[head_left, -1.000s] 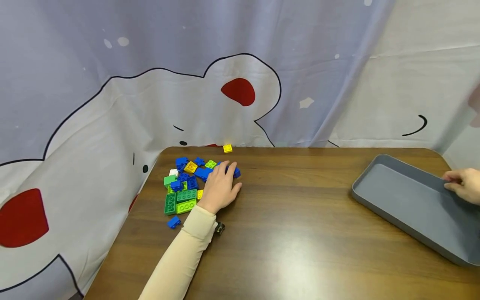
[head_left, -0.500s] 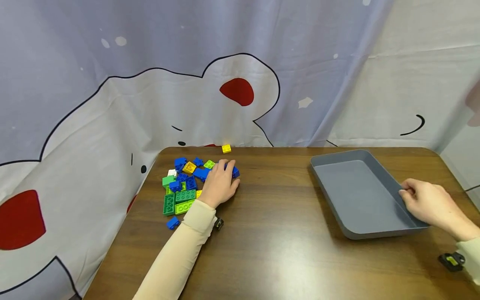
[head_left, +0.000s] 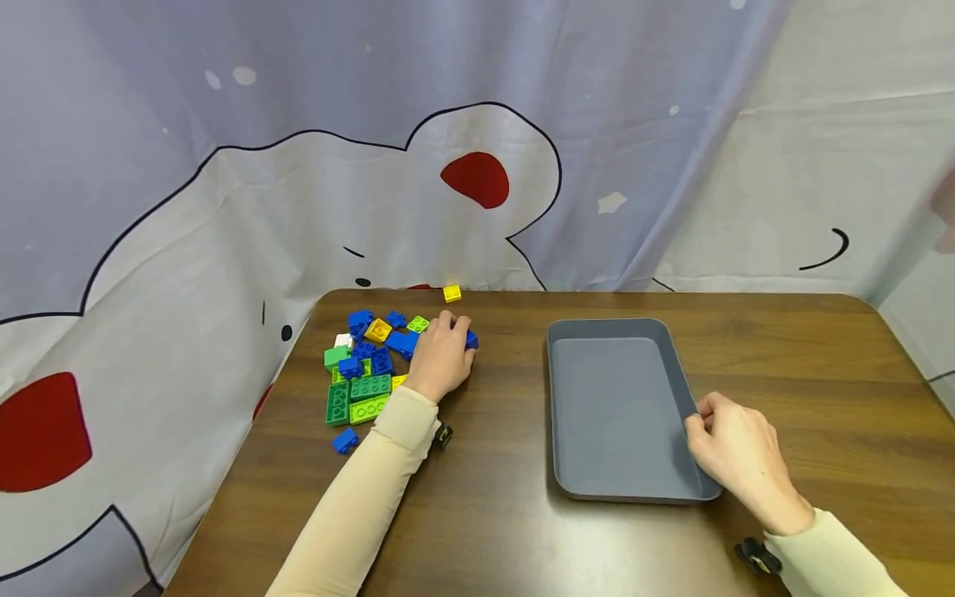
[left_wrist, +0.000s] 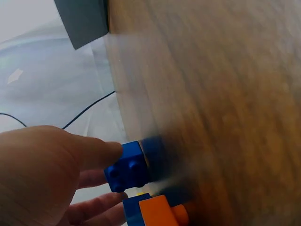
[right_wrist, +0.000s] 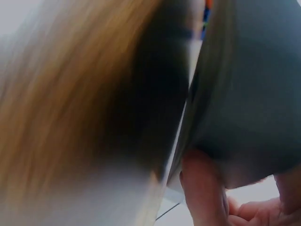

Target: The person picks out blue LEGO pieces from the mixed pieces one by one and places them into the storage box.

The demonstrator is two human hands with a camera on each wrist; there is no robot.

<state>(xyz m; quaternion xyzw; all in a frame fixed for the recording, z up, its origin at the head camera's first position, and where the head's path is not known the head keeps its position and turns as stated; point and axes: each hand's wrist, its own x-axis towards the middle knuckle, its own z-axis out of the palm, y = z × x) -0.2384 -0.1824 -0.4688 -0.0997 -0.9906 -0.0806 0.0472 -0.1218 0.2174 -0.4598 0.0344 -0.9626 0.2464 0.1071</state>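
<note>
At the right side of a brick pile, my left hand (head_left: 440, 356) pinches a blue toy brick (left_wrist: 127, 167) between thumb and fingers. Just below it in the left wrist view lie an orange brick (left_wrist: 159, 211) and another blue one. My right hand (head_left: 739, 452) grips the right wall of a shallow grey tray (head_left: 627, 406) near its front corner. In the right wrist view the thumb (right_wrist: 202, 188) presses one face of the tray wall, with the other fingers partly hidden behind it.
Several green, blue, yellow and white bricks (head_left: 370, 386) lie left of my left hand. One blue brick (head_left: 346, 440) sits apart in front, and a yellow brick (head_left: 452, 293) lies at the table's back edge. A patterned curtain (head_left: 627, 149) hangs behind the wooden table (head_left: 500, 481).
My right hand has brought the grey tray leftward from the table's right side to its middle, turning it on the way. The left hand has stayed at the bricks, its fingers drawn in slightly.
</note>
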